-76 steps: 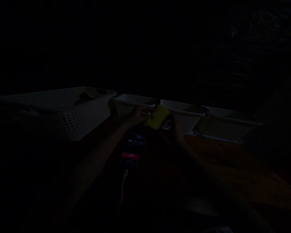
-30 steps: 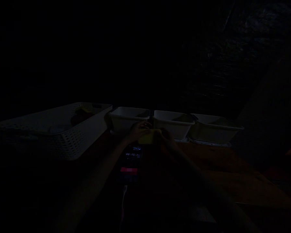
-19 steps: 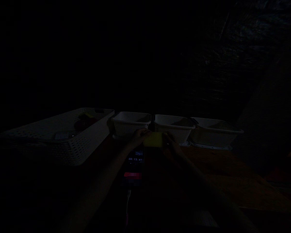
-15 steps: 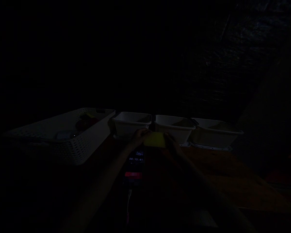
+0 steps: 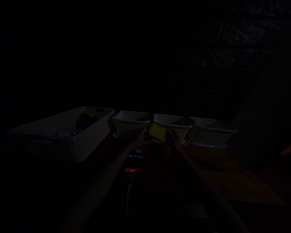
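Observation:
The scene is very dark. A small yellow object [image 5: 157, 132] is held between both hands just in front of a row of white bins. My left hand [image 5: 141, 139] grips its left end and my right hand [image 5: 175, 141] grips its right end, fingers closed on it. The yellow object is tilted, its left end a little higher. Directly behind it stands the middle white bin [image 5: 172, 122]. The left white bin [image 5: 131, 120] stands behind my left hand.
A large white perforated basket [image 5: 70, 139] with a few dim items sits at the left. A third white bin [image 5: 212, 133] stands at the right. A lit phone [image 5: 134, 161] with a timer and a plugged cable lies on the wooden table [image 5: 232, 174] below my hands.
The yellow object has risen slightly and tilted between my hands over the last half second. The phone's timer has advanced. The camera view shifted a little.

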The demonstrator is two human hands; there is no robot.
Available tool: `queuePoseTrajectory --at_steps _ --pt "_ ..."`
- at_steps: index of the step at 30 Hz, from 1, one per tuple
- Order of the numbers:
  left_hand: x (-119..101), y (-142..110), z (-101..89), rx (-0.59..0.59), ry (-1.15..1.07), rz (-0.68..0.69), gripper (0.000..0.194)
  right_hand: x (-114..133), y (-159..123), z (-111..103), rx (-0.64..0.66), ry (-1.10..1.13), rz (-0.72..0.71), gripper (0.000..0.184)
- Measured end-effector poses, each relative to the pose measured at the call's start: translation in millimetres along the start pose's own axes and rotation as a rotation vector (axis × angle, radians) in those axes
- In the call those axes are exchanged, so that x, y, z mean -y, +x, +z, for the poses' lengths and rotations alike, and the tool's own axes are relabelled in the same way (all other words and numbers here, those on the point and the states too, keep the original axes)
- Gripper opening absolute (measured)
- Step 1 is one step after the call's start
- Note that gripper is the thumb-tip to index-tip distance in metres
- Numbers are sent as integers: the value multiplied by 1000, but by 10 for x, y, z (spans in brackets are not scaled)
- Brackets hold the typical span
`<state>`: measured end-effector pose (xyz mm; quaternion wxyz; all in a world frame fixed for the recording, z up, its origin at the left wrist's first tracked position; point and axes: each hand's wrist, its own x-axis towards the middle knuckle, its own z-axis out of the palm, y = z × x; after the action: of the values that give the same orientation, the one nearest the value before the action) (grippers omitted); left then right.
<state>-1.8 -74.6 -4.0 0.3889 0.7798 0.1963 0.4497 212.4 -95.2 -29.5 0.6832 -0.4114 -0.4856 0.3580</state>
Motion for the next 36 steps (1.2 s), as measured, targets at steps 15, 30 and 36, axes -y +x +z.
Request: queuePoseTrajectory --at_steps 15,30,36 --pt "52 14 3 -46 41 -132 70 271 -209 79 394 -1167 -612 72" --pt "41 18 5 -60 -20 -118 58 451 -231 42 392 -1019 -571 48" --pt "54 32 -4 -67 3 -153 59 518 -182 17 445 -916 -495 47"
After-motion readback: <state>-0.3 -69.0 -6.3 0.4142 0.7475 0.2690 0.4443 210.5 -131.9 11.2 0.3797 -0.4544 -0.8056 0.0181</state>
